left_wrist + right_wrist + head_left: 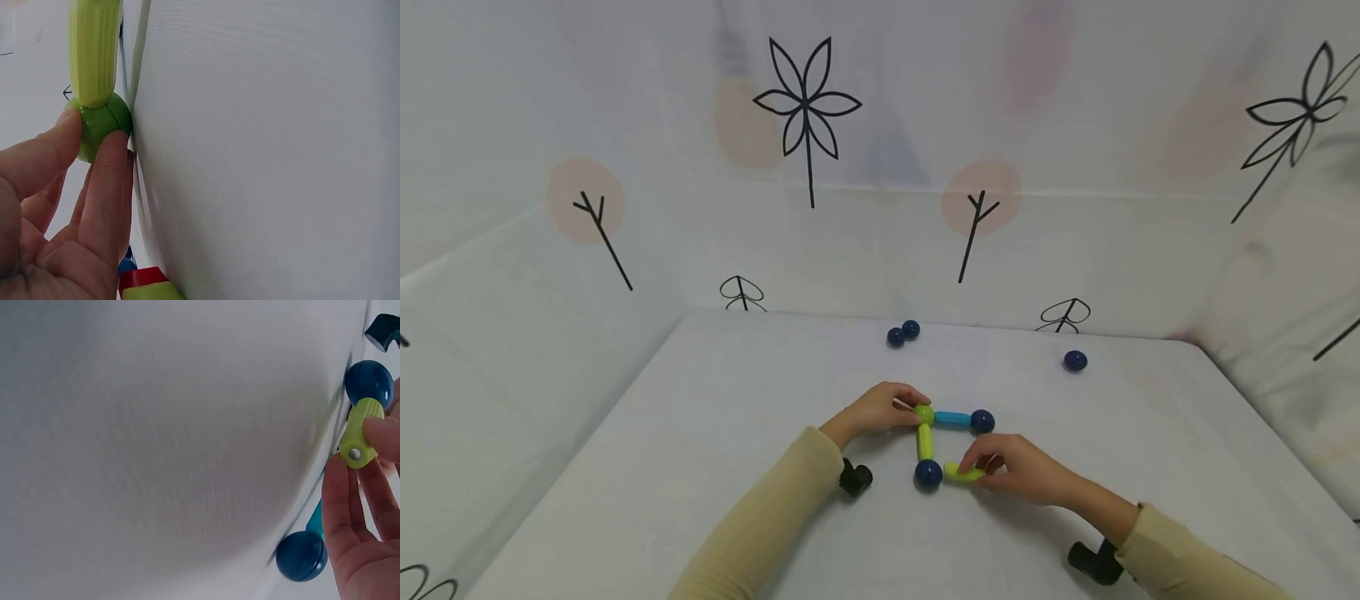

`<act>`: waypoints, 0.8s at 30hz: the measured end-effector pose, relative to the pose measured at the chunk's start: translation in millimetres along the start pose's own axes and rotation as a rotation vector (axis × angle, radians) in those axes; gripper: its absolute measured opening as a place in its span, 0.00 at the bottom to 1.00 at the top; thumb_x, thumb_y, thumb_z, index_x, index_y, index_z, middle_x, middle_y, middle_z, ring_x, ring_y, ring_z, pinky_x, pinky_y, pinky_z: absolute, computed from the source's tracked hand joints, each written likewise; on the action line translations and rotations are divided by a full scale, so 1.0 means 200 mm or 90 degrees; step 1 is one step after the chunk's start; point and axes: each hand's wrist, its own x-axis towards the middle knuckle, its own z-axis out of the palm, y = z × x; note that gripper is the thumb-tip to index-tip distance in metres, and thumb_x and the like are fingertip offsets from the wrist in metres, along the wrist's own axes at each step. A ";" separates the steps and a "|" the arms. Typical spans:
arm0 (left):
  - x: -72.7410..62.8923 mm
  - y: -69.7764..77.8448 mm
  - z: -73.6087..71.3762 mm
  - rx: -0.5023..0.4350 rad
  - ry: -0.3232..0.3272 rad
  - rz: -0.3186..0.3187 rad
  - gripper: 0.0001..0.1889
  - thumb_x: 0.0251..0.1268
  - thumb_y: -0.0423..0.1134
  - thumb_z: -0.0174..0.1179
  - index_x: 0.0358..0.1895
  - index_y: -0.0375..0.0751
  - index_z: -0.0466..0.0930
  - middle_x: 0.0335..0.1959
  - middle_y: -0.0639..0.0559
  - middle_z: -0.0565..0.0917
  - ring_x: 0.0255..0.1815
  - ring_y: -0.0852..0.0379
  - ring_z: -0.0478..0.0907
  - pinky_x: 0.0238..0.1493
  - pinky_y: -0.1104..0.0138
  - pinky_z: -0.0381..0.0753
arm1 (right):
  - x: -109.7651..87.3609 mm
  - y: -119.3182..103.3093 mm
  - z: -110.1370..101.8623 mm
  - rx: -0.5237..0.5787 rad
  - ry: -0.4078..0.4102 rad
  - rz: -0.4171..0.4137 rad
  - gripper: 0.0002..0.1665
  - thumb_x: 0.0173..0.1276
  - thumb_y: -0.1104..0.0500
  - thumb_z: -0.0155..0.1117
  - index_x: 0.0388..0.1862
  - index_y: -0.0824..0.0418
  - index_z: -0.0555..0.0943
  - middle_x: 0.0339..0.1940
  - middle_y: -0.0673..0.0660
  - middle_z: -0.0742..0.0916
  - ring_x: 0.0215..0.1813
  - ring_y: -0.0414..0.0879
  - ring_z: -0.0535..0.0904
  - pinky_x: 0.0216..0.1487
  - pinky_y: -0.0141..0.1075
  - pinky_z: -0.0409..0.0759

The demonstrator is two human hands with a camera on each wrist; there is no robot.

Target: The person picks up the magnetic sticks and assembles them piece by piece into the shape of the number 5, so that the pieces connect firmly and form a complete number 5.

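Observation:
My left hand [883,407] pinches a green ball [100,128] between thumb and fingers. From that ball a yellow-green magnetic rod [925,443] runs toward me to a dark blue ball [928,474], and a light blue rod [952,418] runs right to another dark blue ball [982,422]. Between its thumb and fingers my right hand [1026,471] holds a second, slightly curved yellow-green magnetic rod [962,473], a round metal spot showing on its near end in the right wrist view. The rod's far end is right at the near blue ball [369,383].
Two dark blue balls [903,332] lie together at the back of the white table [760,367], and a single blue ball [1076,361] lies at the back right. Red and green pieces [147,282] show low in the left wrist view. A patterned cloth [880,242] hangs behind the table.

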 end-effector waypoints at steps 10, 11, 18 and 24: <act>0.00 0.00 0.00 -0.008 0.000 -0.005 0.14 0.61 0.34 0.62 0.51 0.43 0.80 0.44 0.52 0.80 0.48 0.55 0.76 0.47 0.65 0.75 | 0.02 -0.01 0.03 0.022 -0.014 0.000 0.13 0.58 0.70 0.65 0.42 0.60 0.81 0.41 0.50 0.84 0.40 0.41 0.78 0.42 0.36 0.79; 0.00 0.00 0.00 -0.009 -0.001 -0.006 0.14 0.61 0.34 0.62 0.51 0.43 0.80 0.45 0.52 0.80 0.48 0.55 0.76 0.47 0.65 0.75 | 0.02 -0.01 0.03 0.022 -0.014 0.003 0.13 0.58 0.70 0.65 0.42 0.60 0.81 0.41 0.50 0.84 0.40 0.41 0.78 0.42 0.36 0.79; 0.00 0.00 0.00 -0.004 -0.004 -0.003 0.14 0.62 0.35 0.61 0.52 0.44 0.80 0.45 0.53 0.80 0.49 0.56 0.76 0.47 0.66 0.75 | 0.01 0.00 0.03 0.017 -0.003 0.014 0.13 0.58 0.67 0.67 0.42 0.59 0.81 0.40 0.50 0.84 0.40 0.41 0.79 0.42 0.36 0.79; 0.00 0.00 0.00 -0.007 -0.005 0.003 0.14 0.62 0.35 0.61 0.52 0.44 0.80 0.45 0.53 0.80 0.48 0.57 0.76 0.47 0.67 0.75 | -0.01 0.00 0.00 0.005 0.015 0.034 0.13 0.58 0.66 0.67 0.43 0.59 0.80 0.40 0.51 0.83 0.40 0.44 0.78 0.42 0.36 0.79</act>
